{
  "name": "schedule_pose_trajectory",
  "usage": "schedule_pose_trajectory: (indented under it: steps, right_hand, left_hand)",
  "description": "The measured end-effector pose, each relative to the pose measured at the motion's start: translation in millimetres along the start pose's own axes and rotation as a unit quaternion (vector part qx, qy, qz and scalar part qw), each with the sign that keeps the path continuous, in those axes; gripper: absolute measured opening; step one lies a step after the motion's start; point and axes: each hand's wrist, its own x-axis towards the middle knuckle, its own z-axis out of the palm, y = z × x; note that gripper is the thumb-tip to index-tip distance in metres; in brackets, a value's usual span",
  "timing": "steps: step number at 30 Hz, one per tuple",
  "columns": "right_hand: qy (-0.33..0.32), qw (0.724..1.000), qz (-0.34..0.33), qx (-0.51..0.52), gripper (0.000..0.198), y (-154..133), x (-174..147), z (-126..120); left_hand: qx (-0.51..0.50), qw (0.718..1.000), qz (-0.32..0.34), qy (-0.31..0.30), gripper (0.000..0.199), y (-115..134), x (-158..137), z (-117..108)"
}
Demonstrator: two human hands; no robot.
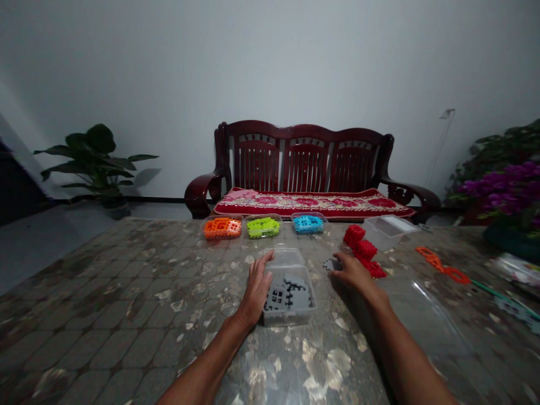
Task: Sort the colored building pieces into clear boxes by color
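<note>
My left hand (256,287) lies along the left side of a clear plastic box (289,319), its fingers stretched out and touching the rim. Grey interlocking puzzle pieces (300,295) with notched edges fill that box, some with small square windows. To the right of it, my right hand (352,273) is closed on a small grey puzzle piece (330,264) low over the table, fingers and thumb at its right end. Just beyond this hand stands a red construction (360,247) of joined pieces.
Three clear boxes hold orange pieces (221,228), lime-green pieces (264,226) and blue pieces (309,224). At right are another clear box (382,233), a transparent lid (422,315), an orange linked shape (442,266) and purple flowers (506,185). A wooden bench (304,135) stands behind the table (126,315).
</note>
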Motion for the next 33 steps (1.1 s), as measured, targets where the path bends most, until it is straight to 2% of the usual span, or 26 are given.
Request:
schedule_pose_trajectory:
  steps: [4,7,10,13,15,17,20,22,26,29,33]
  right_hand:
    - [0.014,0.999,-0.002,-0.043,0.048,-5.9,-3.6,5.5]
    - [0.032,0.999,0.001,-0.039,0.048,-5.1,-3.0,8.7]
    - [0.057,0.998,-0.014,0.027,0.049,-6.8,0.1,6.5]
    - [0.087,0.984,-0.063,0.142,0.046,-16.2,1.7,-4.3]
    - [0.092,0.973,-0.102,0.183,0.047,-24.4,0.1,-13.4]
    - [0.080,0.973,-0.129,0.174,0.045,-30.7,-3.6,-20.3]
    - [0.026,0.985,-0.124,0.121,0.044,-33.3,-9.7,-22.2]
    - [-0.020,0.986,-0.122,0.111,0.049,-32.0,-12.0,-18.5]
    - [-0.087,0.972,-0.186,0.118,0.064,-30.5,-12.4,-8.1]
    - [-0.117,0.971,-0.191,0.087,0.070,-33.1,-13.0,-3.1]
    - [-0.116,0.975,-0.184,0.050,0.058,-39.4,-17.2,0.0]
  left_hand:
    - [-0.005,1.000,-0.005,-0.002,0.052,0.6,-0.1,-0.3]
    - [-0.007,1.000,-0.004,0.000,0.052,-0.4,0.1,0.2]
    - [-0.014,1.000,-0.002,0.003,0.054,-1.5,-0.2,0.9]
    - [-0.027,1.000,-0.003,0.003,0.056,-2.8,-1.0,1.6]
    - [-0.033,0.999,-0.004,0.003,0.056,-3.8,-1.6,2.1]
    - [-0.038,0.999,-0.004,0.005,0.056,-5.0,-2.0,2.6]
    - [-0.043,0.999,-0.009,0.008,0.055,-6.1,-2.2,3.1]
    - [-0.041,0.999,-0.013,0.007,0.055,-6.0,-2.2,3.1]
    - [-0.031,0.999,-0.015,0.006,0.055,-4.4,-2.0,2.5]
    - [-0.034,0.999,-0.013,0.010,0.055,-3.2,-2.0,2.3]
    - [-0.049,0.999,-0.011,0.013,0.055,-2.2,-1.5,2.5]
